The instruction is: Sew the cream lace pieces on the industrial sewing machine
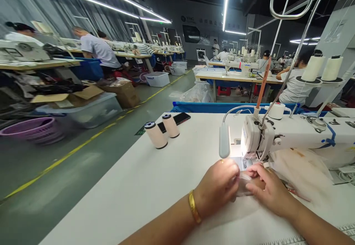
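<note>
Pale, sheer fabric (244, 188) is stretched between my two hands, just in front of the needle area of a white sewing machine (294, 132). My left hand (217, 185), with a gold bangle at the wrist, is closed on the fabric's left part. On the other side, my right hand (274, 193) pinches the fabric with thumb and fingers curled. A small lamp (224, 141) on a bent neck lights this spot. More sheer cloth (301, 174) lies bunched under the machine's arm. Something thin and reddish beside my right hand is partly hidden.
On the white table (122, 204), two thread cones (156, 136) stand near a black phone (181, 118) at the far left edge. A ruler (285, 242) lies at the front right. Thread cones (313, 68) sit on a stand. Beyond are a blue cloth trough (199, 107) and several people at machines.
</note>
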`<state>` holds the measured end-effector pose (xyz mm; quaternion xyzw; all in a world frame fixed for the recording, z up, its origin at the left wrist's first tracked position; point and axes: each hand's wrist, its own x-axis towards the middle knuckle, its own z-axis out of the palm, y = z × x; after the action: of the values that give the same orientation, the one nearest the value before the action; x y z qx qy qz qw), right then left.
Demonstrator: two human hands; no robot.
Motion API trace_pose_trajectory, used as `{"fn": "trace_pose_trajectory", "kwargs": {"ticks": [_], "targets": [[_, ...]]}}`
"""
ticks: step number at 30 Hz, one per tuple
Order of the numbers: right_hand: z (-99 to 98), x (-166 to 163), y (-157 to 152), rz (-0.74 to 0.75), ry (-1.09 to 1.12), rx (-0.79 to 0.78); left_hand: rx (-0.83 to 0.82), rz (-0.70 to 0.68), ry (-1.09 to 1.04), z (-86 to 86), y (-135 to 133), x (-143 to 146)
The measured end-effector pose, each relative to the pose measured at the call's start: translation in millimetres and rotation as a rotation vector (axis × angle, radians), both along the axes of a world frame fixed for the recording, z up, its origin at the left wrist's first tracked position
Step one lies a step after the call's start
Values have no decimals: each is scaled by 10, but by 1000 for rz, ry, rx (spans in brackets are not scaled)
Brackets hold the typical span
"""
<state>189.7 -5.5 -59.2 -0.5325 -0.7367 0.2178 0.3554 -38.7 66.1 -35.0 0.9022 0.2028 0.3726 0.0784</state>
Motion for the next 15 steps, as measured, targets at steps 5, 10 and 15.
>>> {"fn": "trace_pose_trajectory", "kwargs": {"ticks": [5,10,15], "targets": [[0,-59,13,33,-17,79,103,-4,-59,-23,-37,49],[46,-77,4,53,-32,196,140,24,-45,-3,-73,100],[43,-95,2,86,-55,212,198,55,-75,21,-85,111]]}}
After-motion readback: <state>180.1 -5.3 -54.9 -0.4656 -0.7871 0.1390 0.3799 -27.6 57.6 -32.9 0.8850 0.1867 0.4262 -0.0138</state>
